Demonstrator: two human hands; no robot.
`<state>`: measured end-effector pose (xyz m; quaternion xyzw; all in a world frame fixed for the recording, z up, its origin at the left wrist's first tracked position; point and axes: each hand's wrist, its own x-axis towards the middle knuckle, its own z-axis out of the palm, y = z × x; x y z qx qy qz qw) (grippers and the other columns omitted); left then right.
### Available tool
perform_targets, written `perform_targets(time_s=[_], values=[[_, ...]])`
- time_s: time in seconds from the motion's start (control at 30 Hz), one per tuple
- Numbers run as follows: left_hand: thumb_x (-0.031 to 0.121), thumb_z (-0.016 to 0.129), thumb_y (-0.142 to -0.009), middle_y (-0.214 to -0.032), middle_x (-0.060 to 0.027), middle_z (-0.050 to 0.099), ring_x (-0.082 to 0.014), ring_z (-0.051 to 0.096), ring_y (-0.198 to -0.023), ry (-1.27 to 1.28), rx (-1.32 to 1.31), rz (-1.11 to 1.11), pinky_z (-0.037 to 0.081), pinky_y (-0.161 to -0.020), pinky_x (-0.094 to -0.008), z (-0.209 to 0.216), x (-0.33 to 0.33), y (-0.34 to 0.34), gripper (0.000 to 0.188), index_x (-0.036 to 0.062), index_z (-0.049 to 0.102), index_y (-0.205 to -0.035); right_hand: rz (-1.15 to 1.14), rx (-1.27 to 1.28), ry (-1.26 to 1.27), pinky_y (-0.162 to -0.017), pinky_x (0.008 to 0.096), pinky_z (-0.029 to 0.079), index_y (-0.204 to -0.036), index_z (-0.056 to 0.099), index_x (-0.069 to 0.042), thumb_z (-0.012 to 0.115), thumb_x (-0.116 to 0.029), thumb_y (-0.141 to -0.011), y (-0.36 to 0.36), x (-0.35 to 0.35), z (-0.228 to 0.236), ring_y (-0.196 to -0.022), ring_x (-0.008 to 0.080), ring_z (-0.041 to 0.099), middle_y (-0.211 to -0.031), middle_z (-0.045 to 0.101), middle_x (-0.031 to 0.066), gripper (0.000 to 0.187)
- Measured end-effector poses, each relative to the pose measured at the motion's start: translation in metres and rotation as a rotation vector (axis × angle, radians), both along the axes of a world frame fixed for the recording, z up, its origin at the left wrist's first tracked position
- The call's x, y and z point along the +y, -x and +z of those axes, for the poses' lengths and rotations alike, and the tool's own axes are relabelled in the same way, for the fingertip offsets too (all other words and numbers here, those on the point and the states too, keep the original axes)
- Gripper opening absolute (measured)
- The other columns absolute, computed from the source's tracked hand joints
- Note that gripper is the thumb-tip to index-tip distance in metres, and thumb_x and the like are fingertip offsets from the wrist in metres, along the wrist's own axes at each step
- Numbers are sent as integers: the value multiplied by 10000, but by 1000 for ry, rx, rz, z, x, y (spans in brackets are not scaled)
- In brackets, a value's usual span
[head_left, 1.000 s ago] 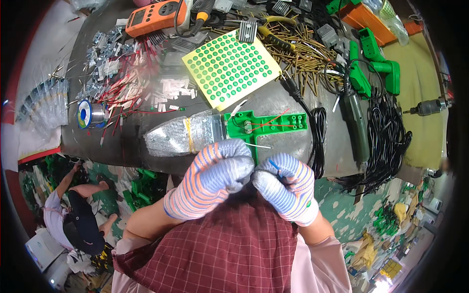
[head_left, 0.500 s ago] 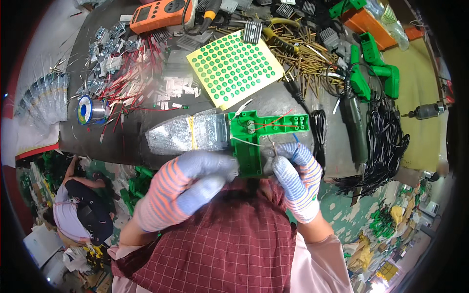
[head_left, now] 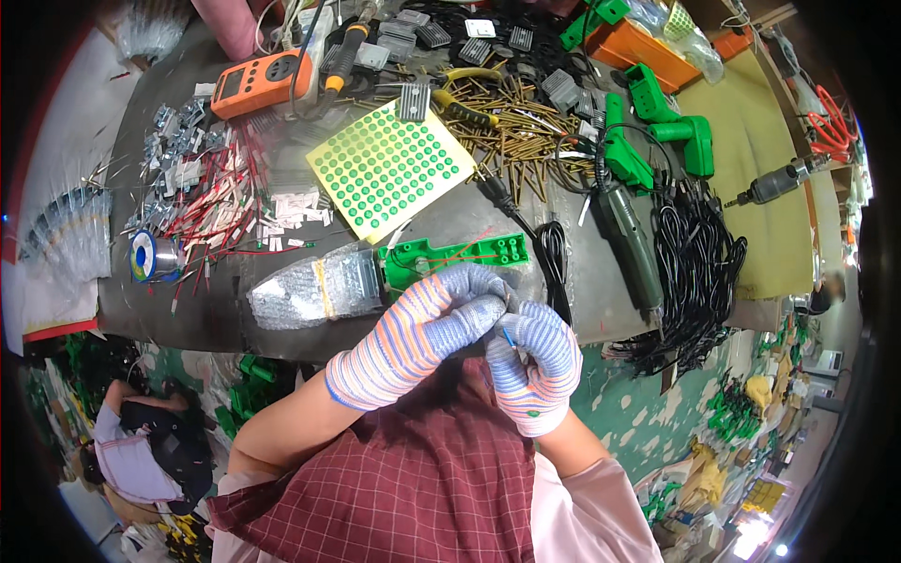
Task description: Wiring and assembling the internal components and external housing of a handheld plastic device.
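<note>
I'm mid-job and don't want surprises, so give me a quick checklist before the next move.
1. Left hand and right hand close together at the fingertips: ok.
2. Blue wire at the right hand's fingers: ok.
3. Left fingertips' hold: cannot tell, contents hidden.
4. Green housing fully in view: not ok, left hand covers part.
5. Red wires visible at the housing: ok.
6. Dark handheld tool apart from both hands: ok.

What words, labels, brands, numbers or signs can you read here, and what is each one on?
None reads clearly enough to quote.
Multimeter: markings around the dial, too small.
Its screen: no digits I can make out.
Spool: round end label, too small and blurred.
Sticker sheet: marks on the green dots, too small.
Right glove: green mark near the cuff, too small.
</note>
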<state>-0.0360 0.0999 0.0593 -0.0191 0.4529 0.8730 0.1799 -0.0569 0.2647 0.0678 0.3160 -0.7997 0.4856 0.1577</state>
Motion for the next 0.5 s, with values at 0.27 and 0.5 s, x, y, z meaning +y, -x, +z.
perform_targets(time_s=[0.27,0.5], values=[[210,529,-1010,-848,-9,590,-68,542,-685,201,-159,70,436,-600,-220,16,16,10,170,72,559,-1104,105,399,-427,-801,411,493,-1061,722,-254,756,-152,-625,18,45,35,-969,284,586,-1081,608,79,450],[191,535,-1001,-732,-18,562,-80,505,-581,171,-139,-105,419,-538,-221,11,26,9,153,58,541,-1076,147,273,-557,-809,420,487,-1024,686,-133,741,-189,-690,49,54,47,-953,292,619,-1023,651,70,343]])
